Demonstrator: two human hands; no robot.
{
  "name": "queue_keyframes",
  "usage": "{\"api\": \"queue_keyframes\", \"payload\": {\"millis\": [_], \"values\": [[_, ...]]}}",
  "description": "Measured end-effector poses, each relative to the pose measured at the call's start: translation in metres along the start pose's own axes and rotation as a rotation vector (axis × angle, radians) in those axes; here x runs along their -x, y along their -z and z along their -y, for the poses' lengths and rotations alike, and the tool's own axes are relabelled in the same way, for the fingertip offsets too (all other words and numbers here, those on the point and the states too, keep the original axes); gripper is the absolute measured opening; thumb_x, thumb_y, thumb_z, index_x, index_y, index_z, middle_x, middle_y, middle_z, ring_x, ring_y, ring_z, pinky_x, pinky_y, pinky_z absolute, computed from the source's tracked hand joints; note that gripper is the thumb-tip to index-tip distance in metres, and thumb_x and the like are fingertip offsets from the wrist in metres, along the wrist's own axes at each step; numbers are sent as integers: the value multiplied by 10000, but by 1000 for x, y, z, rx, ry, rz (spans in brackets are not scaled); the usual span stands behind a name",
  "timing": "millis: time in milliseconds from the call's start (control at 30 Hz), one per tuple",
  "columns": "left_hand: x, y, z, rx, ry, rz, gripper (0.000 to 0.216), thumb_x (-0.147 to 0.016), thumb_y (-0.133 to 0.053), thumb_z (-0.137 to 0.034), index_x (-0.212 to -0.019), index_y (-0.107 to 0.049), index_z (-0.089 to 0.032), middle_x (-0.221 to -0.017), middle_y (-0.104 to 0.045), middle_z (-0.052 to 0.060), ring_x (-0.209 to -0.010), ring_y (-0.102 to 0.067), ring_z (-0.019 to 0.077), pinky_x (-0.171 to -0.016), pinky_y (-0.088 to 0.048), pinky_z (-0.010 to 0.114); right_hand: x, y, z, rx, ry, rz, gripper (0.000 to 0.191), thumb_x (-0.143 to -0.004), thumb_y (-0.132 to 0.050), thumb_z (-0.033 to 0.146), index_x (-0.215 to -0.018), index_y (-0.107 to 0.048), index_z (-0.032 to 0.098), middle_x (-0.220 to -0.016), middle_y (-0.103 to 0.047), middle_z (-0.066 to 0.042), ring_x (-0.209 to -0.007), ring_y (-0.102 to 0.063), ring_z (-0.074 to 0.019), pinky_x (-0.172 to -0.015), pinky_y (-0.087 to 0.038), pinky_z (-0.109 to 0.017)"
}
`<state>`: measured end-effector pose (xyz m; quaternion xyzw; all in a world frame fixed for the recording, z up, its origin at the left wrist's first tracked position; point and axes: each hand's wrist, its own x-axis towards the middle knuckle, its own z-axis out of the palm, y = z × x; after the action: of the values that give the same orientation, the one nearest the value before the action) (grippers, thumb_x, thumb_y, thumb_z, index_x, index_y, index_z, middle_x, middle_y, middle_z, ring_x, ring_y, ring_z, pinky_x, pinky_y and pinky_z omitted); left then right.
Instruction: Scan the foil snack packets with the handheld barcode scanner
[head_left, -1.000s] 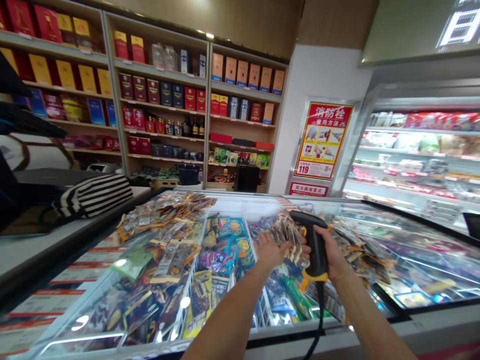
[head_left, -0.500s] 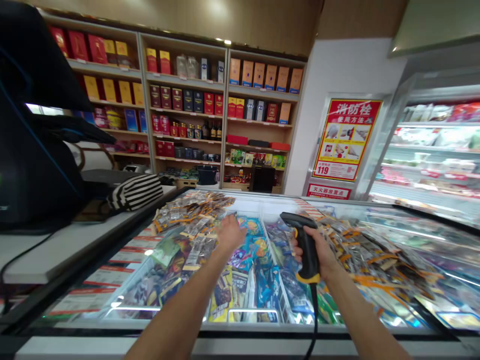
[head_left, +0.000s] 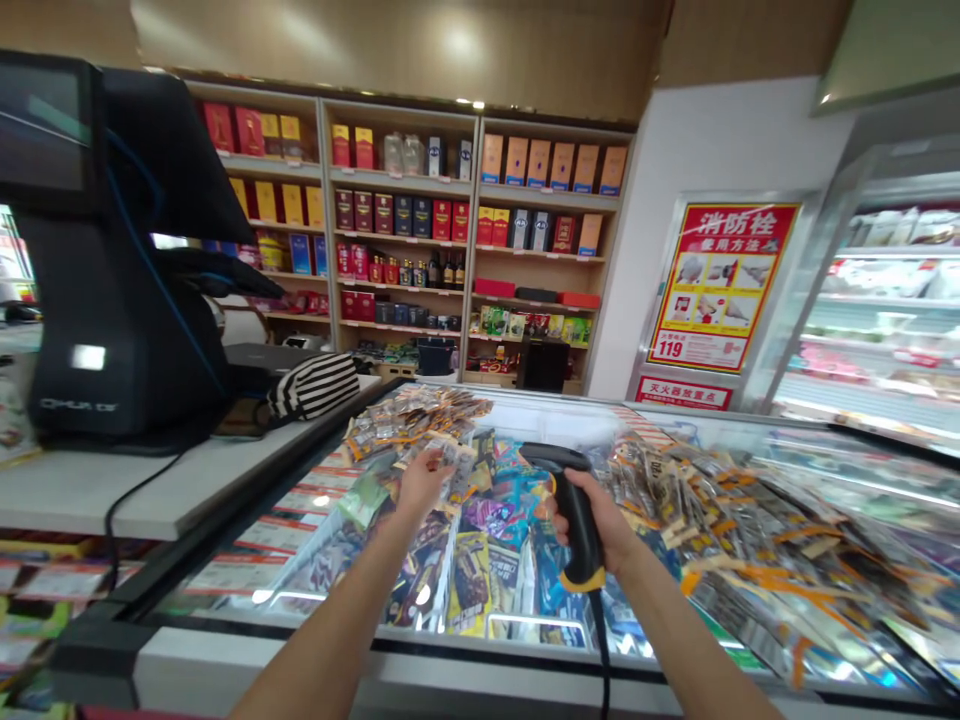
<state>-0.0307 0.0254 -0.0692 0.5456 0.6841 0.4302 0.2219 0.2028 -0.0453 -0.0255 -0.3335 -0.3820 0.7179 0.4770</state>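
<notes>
My right hand [head_left: 611, 525] is closed round the grip of a black barcode scanner [head_left: 568, 500] with a yellow band at its base; its cord hangs down to the lower edge. The scanner's head points left over the open chest freezer [head_left: 450, 640]. My left hand [head_left: 421, 482] reaches into the freezer's left part, fingers curled on a clear, orange-edged packet [head_left: 442, 452] from the heap [head_left: 409, 415] there. Colourful ice-cream wrappers [head_left: 487, 560] fill the middle compartment below both hands.
A black till terminal [head_left: 112, 290] with a cable stands on the white counter [head_left: 150, 480] at the left, beside a striped pouch [head_left: 315, 385]. Shelves of boxed goods [head_left: 420, 220] line the back wall. A red poster [head_left: 720, 285] and an open chiller [head_left: 892, 320] are at the right.
My left hand has moved from the packets in the middle-right compartment leftward to the heap at the left and closed on a packet. The scanner followed left. My view has swung left, showing the till.
</notes>
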Motion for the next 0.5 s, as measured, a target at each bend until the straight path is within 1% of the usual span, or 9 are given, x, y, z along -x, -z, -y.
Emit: {"api": "queue_keyframes", "payload": {"millis": [100, 267, 367, 500], "values": [[-2, -20, -13, 88, -33, 20, 260, -785, -458, -284, -999, -506, -143, -959, -561, 47, -793, -554, 139, -682, -466, 332, 6, -1, 4, -12, -12, 10, 240, -721, -442, 381, -713, -512, 152, -510, -539, 9, -358, -447, -75, -324, -383, -198], [-2, -50, -30, 165, -70, 56, 269, -787, -455, -285, -1011, -498, -142, -930, -568, 43, -752, -560, 128, -658, -472, 320, 11, 1, 9, -14, -26, 13, 265, -727, -429, 394, -732, -515, 143, -513, -537, 7, -356, -446, -75, -320, -379, -198], [-1, -59, -40, 178, -93, 52, 274, -786, -457, -286, -1017, -495, -144, -934, -567, 43, -758, -559, 131, -665, -470, 325, 12, 4, 10, -36, -25, 21, 266, -723, -434, 398, -741, -513, 145, -525, -537, 9, -367, -450, -75, -329, -383, -200], [-1, -62, -51, 164, -105, 41, 277, -786, -457, -287, -1022, -493, -146, -945, -563, 45, -771, -556, 135, -676, -466, 332, 12, 5, 11, -77, -15, 24, 245, -719, -436, 382, -717, -505, 147, -527, -530, 13, -369, -447, -72, -332, -376, -195]]}}
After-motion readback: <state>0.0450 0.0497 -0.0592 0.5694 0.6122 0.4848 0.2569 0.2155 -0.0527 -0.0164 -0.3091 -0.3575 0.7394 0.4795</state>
